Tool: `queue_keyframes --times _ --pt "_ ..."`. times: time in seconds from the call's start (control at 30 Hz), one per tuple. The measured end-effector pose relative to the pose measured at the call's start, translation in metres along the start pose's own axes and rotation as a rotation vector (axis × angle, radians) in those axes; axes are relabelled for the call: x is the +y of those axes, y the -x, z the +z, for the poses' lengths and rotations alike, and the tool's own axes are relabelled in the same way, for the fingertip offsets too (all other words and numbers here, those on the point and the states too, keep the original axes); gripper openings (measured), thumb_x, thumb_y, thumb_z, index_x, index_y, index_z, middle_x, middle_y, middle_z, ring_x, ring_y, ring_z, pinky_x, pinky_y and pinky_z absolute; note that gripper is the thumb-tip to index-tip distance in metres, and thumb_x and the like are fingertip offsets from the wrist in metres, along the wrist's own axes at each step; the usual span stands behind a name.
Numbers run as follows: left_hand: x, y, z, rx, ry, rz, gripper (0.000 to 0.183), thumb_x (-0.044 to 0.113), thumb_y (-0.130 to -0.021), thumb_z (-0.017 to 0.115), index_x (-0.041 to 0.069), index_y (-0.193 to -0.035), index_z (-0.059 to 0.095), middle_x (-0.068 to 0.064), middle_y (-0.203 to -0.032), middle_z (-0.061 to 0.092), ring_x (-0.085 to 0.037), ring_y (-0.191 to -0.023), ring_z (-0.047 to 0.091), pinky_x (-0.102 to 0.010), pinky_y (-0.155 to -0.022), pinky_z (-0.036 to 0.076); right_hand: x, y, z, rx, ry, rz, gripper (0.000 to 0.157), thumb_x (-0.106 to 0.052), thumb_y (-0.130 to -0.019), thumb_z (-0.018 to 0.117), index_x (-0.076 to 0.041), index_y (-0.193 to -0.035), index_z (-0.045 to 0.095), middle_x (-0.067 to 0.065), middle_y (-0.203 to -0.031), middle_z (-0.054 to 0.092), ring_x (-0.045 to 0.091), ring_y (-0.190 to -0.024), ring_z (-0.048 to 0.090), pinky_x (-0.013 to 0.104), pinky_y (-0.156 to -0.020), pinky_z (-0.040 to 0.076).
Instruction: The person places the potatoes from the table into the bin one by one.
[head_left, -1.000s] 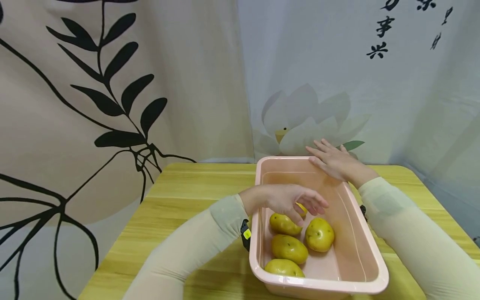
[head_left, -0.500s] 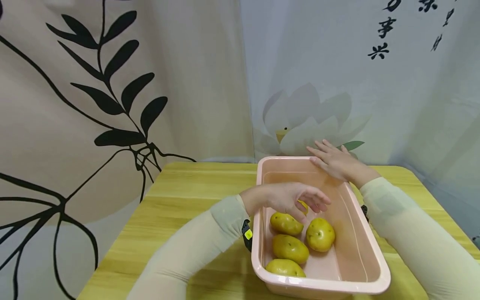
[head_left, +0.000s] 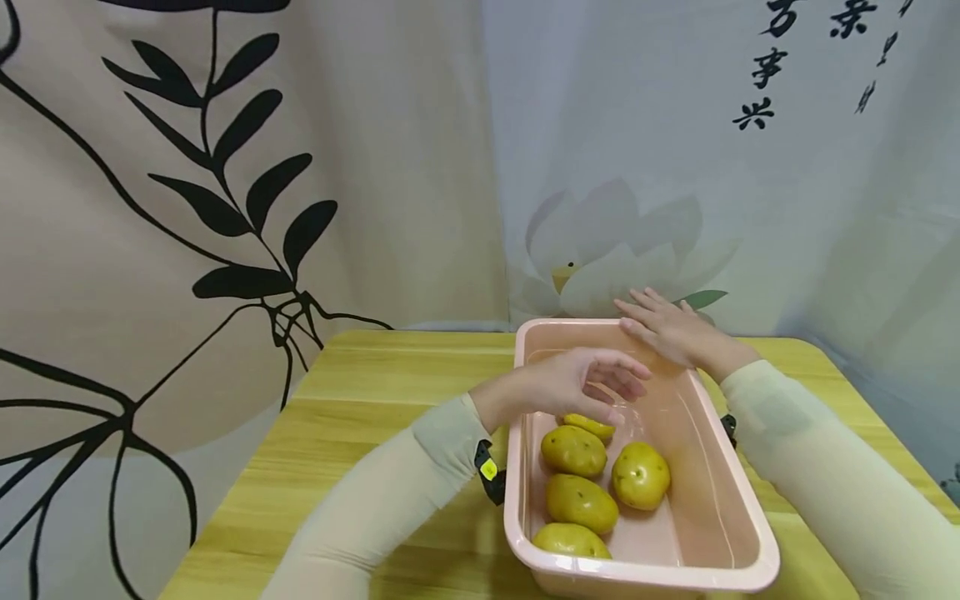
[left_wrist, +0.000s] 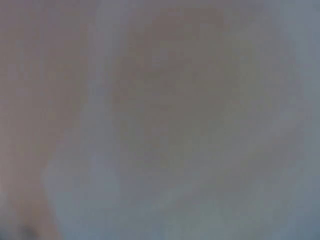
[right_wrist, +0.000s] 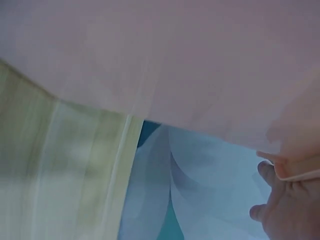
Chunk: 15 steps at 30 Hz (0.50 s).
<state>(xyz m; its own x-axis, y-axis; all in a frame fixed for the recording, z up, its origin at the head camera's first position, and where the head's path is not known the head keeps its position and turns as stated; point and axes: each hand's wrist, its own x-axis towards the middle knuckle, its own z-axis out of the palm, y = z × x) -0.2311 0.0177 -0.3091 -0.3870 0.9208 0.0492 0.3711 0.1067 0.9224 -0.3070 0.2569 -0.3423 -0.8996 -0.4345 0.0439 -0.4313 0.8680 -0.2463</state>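
Observation:
Several yellow potatoes lie in a pink plastic basin (head_left: 720, 467): one at the right (head_left: 641, 476), the others in a column along the left wall, such as the middle potato (head_left: 581, 503). Above the far end of that column hovers my left hand (head_left: 577, 383), fingers loosely bent and holding nothing. It partly hides the farthest potato (head_left: 591, 427). My right hand (head_left: 675, 332) rests on the rim at the far right corner with its fingers extended. In the right wrist view, that hand (right_wrist: 290, 210) touches the basin's edge. The left wrist view is too blurred to read.
The basin stands on a wood-grain table (head_left: 420, 392), near its front edge. Behind the table hangs a pale printed curtain (head_left: 420, 167) with black leaves and characters. A dark band with a yellow mark (head_left: 489, 470) sits on my left wrist, beside the basin's left rim.
My left hand has risen slightly from the potatoes, so more of the farthest one shows. The right hand stays at the rim. The head view has tilted up a little.

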Motion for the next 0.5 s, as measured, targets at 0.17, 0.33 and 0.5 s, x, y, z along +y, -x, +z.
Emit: queue_keyframes --times 0.17,0.33,0.5 --pt "0.015 0.018 -0.018 0.113 -0.001 0.085 0.048 -0.003 -0.083 0.062 -0.005 -0.127 0.043 -0.014 -0.117 0.057 -0.030 -0.112 0.051 -0.031 -0.091 0.044 0.005 -0.002 -0.003 0.005 -0.080 0.009 0.061 -0.054 -0.095 0.026 -0.020 -0.145 0.025 0.014 -0.151 0.011 0.033 -0.137 -0.001 0.066 -0.099 0.001" --pt "0.022 0.043 -0.039 0.225 -0.126 0.105 0.043 0.002 -0.086 0.061 -0.001 -0.126 0.046 -0.013 -0.118 0.057 -0.031 -0.111 0.051 -0.033 -0.090 0.045 0.011 0.000 -0.011 0.035 -0.147 -0.012 0.059 -0.049 -0.097 0.027 -0.015 -0.145 0.026 0.015 -0.150 0.011 0.033 -0.137 0.000 0.062 -0.102 0.003" --pt "0.024 0.079 -0.055 0.385 -0.296 0.039 0.042 0.009 -0.087 0.061 0.003 -0.127 0.047 -0.010 -0.118 0.056 -0.029 -0.111 0.051 -0.035 -0.089 0.045 0.013 0.012 -0.024 0.065 -0.222 -0.056 0.054 -0.041 -0.099 0.031 -0.016 -0.145 0.024 0.012 -0.151 0.010 0.031 -0.137 0.002 0.058 -0.104 0.007"
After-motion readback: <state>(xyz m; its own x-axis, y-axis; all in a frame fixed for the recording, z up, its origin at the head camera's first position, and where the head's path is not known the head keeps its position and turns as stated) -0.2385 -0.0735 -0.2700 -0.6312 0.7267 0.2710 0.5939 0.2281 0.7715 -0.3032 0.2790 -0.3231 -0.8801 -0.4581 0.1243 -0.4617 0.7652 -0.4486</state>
